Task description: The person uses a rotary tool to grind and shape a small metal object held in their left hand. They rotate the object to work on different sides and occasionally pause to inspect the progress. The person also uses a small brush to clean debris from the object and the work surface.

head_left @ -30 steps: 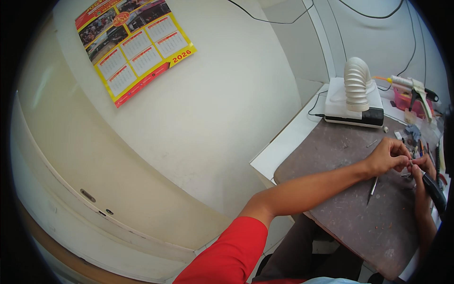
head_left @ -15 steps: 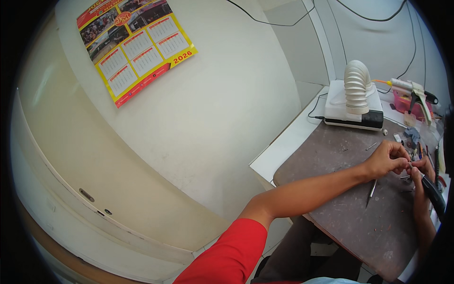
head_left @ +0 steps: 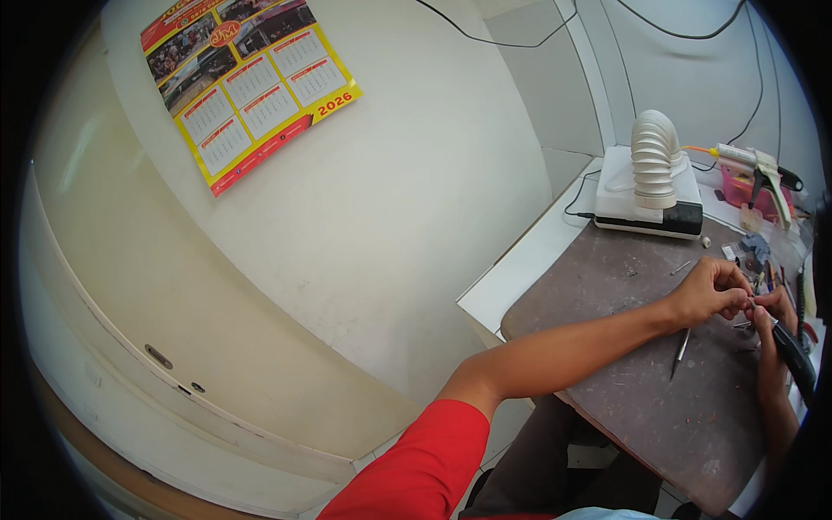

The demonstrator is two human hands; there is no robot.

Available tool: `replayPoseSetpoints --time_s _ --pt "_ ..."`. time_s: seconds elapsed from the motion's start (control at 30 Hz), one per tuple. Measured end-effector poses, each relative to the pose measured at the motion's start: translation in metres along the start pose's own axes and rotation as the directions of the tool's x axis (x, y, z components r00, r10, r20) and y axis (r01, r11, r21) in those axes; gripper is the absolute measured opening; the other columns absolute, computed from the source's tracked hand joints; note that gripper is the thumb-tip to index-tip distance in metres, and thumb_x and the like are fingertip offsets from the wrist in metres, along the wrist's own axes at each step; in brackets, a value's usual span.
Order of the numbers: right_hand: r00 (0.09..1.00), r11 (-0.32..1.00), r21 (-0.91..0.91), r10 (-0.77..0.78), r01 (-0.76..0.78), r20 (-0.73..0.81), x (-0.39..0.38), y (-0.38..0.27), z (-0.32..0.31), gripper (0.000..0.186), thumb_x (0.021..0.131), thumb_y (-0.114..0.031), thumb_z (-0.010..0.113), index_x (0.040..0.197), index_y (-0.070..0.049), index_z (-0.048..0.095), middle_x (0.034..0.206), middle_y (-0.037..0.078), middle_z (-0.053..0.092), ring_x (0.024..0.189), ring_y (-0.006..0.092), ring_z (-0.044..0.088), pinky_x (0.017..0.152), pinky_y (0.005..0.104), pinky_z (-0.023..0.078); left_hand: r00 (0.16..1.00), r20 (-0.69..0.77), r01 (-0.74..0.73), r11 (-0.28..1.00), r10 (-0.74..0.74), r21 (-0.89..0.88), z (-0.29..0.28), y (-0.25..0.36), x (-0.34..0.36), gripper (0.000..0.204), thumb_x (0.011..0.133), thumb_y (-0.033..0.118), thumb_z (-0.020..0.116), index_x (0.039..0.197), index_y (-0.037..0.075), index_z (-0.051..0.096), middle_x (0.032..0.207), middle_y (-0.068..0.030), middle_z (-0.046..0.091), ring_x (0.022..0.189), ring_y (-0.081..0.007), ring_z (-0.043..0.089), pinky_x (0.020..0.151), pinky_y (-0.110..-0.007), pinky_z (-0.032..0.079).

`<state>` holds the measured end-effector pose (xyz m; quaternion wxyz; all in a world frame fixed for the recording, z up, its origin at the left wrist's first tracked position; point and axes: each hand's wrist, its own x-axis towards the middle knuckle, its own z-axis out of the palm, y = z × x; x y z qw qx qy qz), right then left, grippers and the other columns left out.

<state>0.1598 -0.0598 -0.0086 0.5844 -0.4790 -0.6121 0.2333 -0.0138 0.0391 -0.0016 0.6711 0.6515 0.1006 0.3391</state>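
Over the right side of the brown work mat (head_left: 607, 364), my left hand (head_left: 712, 290) is closed in a pinch. What sits between its fingertips is too small to name. Close against it, my right hand (head_left: 774, 314) is wrapped round a black, pen-like handpiece (head_left: 796, 360), its slim end pointing at the left fingertips. The two hands nearly touch, and the working tip is hidden among the fingers. A thin metal hand tool (head_left: 682, 354) lies on the mat below my left wrist. Several small tools and bits are cluttered behind the hands.
A white box machine with a black front (head_left: 650, 221) and a ribbed white hose (head_left: 654, 160) stands at the mat's back. Behind the hands are a cartridge dispensing gun (head_left: 763, 173), a pink basket (head_left: 737, 189) and a grey-blue cloth (head_left: 756, 247). A calendar (head_left: 251, 95) hangs at left.
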Motion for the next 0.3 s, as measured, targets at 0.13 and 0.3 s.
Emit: replayPoseSetpoints --time_s 0.13,0.3 --pt "1.0 1.0 -0.012 -0.012 0.012 0.002 -0.0001 0.0023 -0.0014 0.015 0.092 -0.016 0.056 0.092 -0.001 0.053 0.085 0.005 0.057 0.08 0.0093 0.055 0.075 0.023 0.043 1.0 0.002 -0.005 1.0 0.005 0.0 -0.0009 -0.0019 0.0003 0.014 0.089 0.012 0.066 0.095 0.0 0.063 0.084 -0.0078 0.069 0.073 -0.0107 0.065 0.065 -0.024 0.054" --pt "1.0 1.0 -0.006 0.004 -0.004 0.003 0.0001 -0.0007 -0.0005 0.02 0.092 -0.021 0.058 0.092 -0.001 0.053 0.085 0.006 0.058 0.08 0.0103 0.055 0.076 0.0236 0.043 1.0 -0.003 -0.006 1.0 0.006 -0.003 -0.0017 -0.003 0.0004 0.014 0.089 0.013 0.066 0.095 0.001 0.063 0.084 -0.0082 0.07 0.073 -0.0117 0.065 0.065 -0.024 0.054"
